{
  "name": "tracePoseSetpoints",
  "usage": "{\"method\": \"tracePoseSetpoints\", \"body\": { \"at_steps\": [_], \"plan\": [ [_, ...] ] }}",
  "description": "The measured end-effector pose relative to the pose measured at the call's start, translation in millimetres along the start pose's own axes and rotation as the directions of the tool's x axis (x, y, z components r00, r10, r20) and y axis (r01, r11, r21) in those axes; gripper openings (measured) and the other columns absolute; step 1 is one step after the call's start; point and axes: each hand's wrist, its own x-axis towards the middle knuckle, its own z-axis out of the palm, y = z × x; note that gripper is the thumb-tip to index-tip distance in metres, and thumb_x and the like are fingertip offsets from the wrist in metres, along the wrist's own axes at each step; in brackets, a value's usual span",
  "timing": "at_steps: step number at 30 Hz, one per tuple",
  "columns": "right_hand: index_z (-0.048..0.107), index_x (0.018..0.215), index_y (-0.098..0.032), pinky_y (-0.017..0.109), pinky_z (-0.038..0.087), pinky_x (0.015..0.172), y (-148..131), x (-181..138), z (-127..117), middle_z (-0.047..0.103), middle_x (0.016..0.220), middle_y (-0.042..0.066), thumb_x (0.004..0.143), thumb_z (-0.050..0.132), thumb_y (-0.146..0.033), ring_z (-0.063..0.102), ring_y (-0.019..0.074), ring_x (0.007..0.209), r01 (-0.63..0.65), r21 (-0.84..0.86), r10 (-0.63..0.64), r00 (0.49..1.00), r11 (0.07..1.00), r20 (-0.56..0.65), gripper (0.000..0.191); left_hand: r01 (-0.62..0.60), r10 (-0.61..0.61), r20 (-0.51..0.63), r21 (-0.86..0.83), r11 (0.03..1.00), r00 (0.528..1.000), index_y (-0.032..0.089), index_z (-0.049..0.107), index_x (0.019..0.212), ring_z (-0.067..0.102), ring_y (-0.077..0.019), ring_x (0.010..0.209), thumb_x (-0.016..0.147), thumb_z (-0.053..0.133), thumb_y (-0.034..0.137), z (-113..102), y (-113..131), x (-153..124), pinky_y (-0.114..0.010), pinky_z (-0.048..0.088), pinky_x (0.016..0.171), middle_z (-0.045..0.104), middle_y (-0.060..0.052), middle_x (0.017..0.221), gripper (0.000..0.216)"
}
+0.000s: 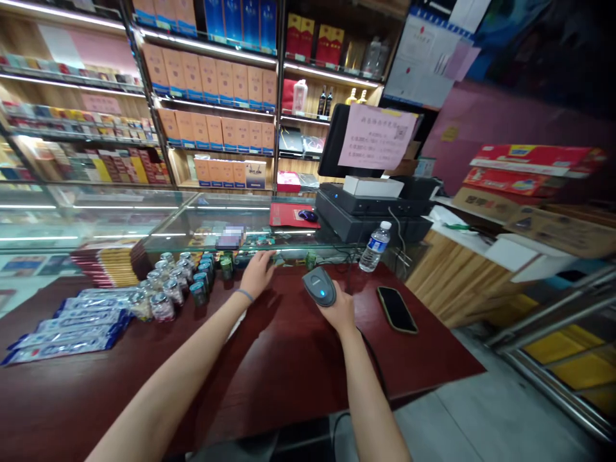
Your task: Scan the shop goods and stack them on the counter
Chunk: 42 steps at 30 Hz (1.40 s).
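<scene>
My right hand (341, 309) grips a dark grey barcode scanner (319, 287) with a blue light, its head pointing away over the dark red table. Just beyond the scanner stands a small green container (310, 259). Over the table's far edge, my left hand (258, 273) reaches out with its fingers stretched, and nothing shows in it. Left of that hand are a green-lidded container (226, 266) and a row of blue-lidded jars (198, 292). Clear jars with silvery lids (162, 305) stand in rows beside them.
Blue-and-white packets (72, 324) and stacked red-gold boxes (108, 264) lie at left. A water bottle (376, 247) and a phone (397, 309) are at right. Behind stand a glass counter (163, 224), a mouse (308, 216) and a monitor (332, 141). The scanner's cable trails over the table.
</scene>
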Motion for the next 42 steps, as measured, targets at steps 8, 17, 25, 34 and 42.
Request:
{"method": "tracePoseSetpoints", "body": {
  "at_steps": [8, 17, 25, 34, 42],
  "plan": [
    [0.061, 0.105, -0.020, 0.030, 0.048, 0.054, 20, 0, -11, 0.074, 0.072, 0.008, 0.078, 0.063, -0.040, 0.072, 0.0286, 0.062, -0.136, -0.042, 0.131, 0.986, 0.990, -0.102, 0.034, 0.116, -0.139, -0.023, -0.425, 0.898, 0.990, 0.028, 0.058, 0.132, 0.052, -0.0253, 0.117, 0.079, 0.069, 0.014, 111, 20, 3, -0.043, 0.033, 0.114, 0.048, -0.010, 0.123, 0.056],
    [0.059, 0.098, -0.020, 0.027, 0.046, 0.055, 23, 1, -9, 0.073, 0.069, 0.005, 0.075, 0.064, -0.041, 0.072, 0.0257, 0.060, -0.183, -0.051, 0.177, 0.979, 0.982, -0.102, 0.031, -0.026, 0.025, 0.020, 0.044, 0.999, 0.999, 0.025, 0.049, 0.142, 0.051, -0.0284, 0.121, 0.083, 0.059, 0.009, 155, 8, 27, -0.048, 0.042, 0.107, 0.039, -0.015, 0.138, 0.062],
    [0.059, 0.095, -0.019, 0.028, 0.045, 0.053, 24, 0, -9, 0.071, 0.064, 0.005, 0.075, 0.063, -0.039, 0.071, 0.0274, 0.058, -0.172, -0.080, 0.163, 0.981, 0.982, -0.108, 0.029, -0.142, 0.145, -0.041, 0.068, 0.988, 0.989, 0.019, 0.067, 0.107, 0.054, -0.0268, 0.115, 0.085, 0.056, 0.009, 149, 8, 19, -0.044, 0.046, 0.101, 0.058, -0.013, 0.119, 0.027],
    [0.061, 0.101, -0.020, 0.029, 0.045, 0.053, 16, -1, -6, 0.072, 0.065, 0.005, 0.077, 0.063, -0.042, 0.071, 0.0276, 0.058, -0.125, -0.070, 0.120, 0.989, 0.990, -0.081, 0.033, 0.175, -0.330, -0.178, -0.573, 0.801, 0.927, 0.018, 0.062, 0.112, 0.064, -0.0198, 0.097, 0.086, 0.066, 0.030, 91, 12, -13, -0.035, 0.051, 0.090, 0.065, -0.008, 0.109, 0.029],
    [0.052, 0.120, -0.021, 0.029, 0.049, 0.058, -21, -8, 12, 0.076, 0.082, 0.006, 0.075, 0.063, -0.037, 0.074, 0.0271, 0.068, 0.027, 0.138, -0.040, 0.995, 0.990, 0.089, 0.048, 0.355, -0.577, 0.220, -0.926, 0.132, 0.786, 0.023, 0.062, 0.128, 0.065, -0.0126, 0.087, 0.085, 0.071, 0.028, -38, -7, -81, -0.022, 0.054, 0.069, 0.066, -0.007, 0.123, 0.045]
  ]
}}
